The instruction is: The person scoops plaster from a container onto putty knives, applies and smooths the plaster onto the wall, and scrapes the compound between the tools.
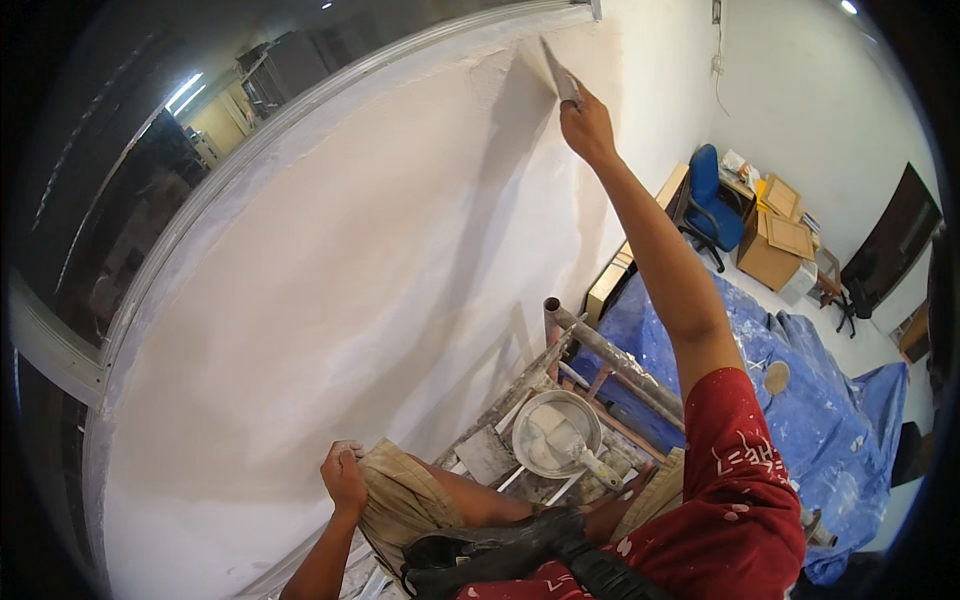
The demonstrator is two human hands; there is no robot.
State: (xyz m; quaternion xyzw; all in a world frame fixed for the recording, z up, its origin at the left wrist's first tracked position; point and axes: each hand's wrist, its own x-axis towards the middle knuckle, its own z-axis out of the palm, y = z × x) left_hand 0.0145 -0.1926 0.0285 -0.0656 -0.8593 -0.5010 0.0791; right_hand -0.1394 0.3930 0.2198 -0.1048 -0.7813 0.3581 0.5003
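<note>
At far left, a metal window frame [300, 112] curves along the upper edge of a pale plastered wall [300, 300], whose broad unobstructed face lies between the two hands. The left hand [345, 478], fingers curled, rests beside the hem of the tan shorts [405, 485]; whether it pinches the cloth cannot be told. At lower centre, a round metal pan [518, 432] contains white putty [545, 458], a putty knife's handle [600, 468] crossing its rim. Above, high on the wall near its upper corner, a flat-bladed trowel [555, 75] stands tilted, clasped by the closed right hand [588, 125]; blade contact is unclear. A scaffold pipe [625, 364] and blue tarpaulin [845, 440] bound the lower right, well apart from this hand.
</note>
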